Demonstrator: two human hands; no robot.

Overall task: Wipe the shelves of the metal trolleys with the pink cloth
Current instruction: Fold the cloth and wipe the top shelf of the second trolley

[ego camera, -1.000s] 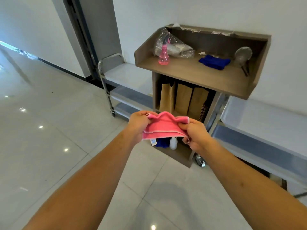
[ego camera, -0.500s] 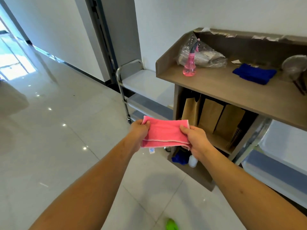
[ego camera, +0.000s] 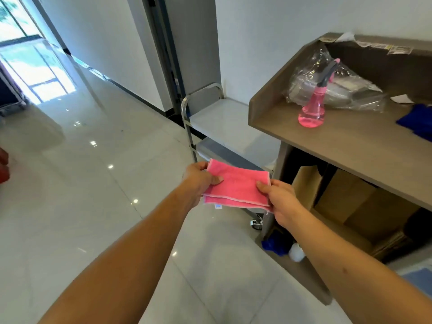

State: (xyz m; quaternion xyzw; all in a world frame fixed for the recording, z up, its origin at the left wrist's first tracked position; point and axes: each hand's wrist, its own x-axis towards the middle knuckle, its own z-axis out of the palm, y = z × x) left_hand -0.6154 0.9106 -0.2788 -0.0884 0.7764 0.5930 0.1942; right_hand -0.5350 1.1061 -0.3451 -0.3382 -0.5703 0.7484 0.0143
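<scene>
floor point(ego camera: 70, 218): glossy pale tiles, ceiling lights reflected all over it, bright window glare at the far left corner.

wooden stand point(ego camera: 339, 146): against the white wall on the right. Raised lip runs along the left and back edges of its top surface. The open compartment underneath holds brown paper bags point(ego camera: 339, 195) standing upright.

metal trolley point(ego camera: 224, 120): parked just left of the stand, touching or nearly touching it (can't tell which). Curved handle bar at its left end, top shelf pale and bare-looking, a lower shelf visible beneath, one caster showing near the stand's foot.

plastic bag point(ego camera: 339, 90): clear and crumpled, lying toward the back left corner of the stand's top.

pink cloth point(ego camera: 238, 185): folded into a flat rectangle with pale edging and a small tag hanging from the near edge. Held up in the air in front of the trolley's lower shelf, not touching any shelf.

spray bottle point(ego camera: 312, 111): pink, dark trigger head, upright near the left edge of the stand's top, just in front of the plastic bag.

blue cloth point(ego camera: 416, 120): at the right edge of view on the stand's top, cut off.

left hand point(ego camera: 201, 178): pinches the pink cloth's left edge, thumb on top, fingers curled under.

right hand point(ego camera: 280, 199): pinches the right edge the same way, thumb on top.
</scene>
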